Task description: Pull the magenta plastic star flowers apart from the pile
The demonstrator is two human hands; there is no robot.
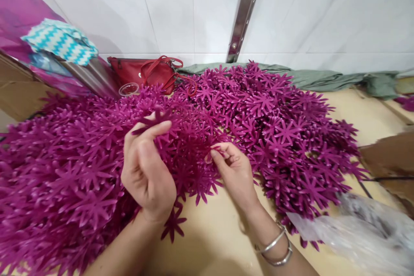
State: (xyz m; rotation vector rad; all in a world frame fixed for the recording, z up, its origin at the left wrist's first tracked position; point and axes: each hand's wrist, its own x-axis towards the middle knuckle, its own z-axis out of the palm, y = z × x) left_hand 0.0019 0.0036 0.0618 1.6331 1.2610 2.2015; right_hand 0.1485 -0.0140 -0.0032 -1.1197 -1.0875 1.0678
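Clearly lifted out of the heap (274, 129), one magenta star-shaped flower piece (150, 121) sits pinched between the thumb and fingers of the left hand (147, 172). It seems to be held near its middle, so the petals hang free of the others below. The right hand (236, 172) (two bangles (274, 250) on its wrist) rests at the heap's near edge, fingers curled narrow around a petal tip; whether they actually grip it I cannot tell. Pieces lie banked around a bare patch of tabletop (210, 233), probably leaving the hands working room. A red bag (145, 73) sits behind the heap.
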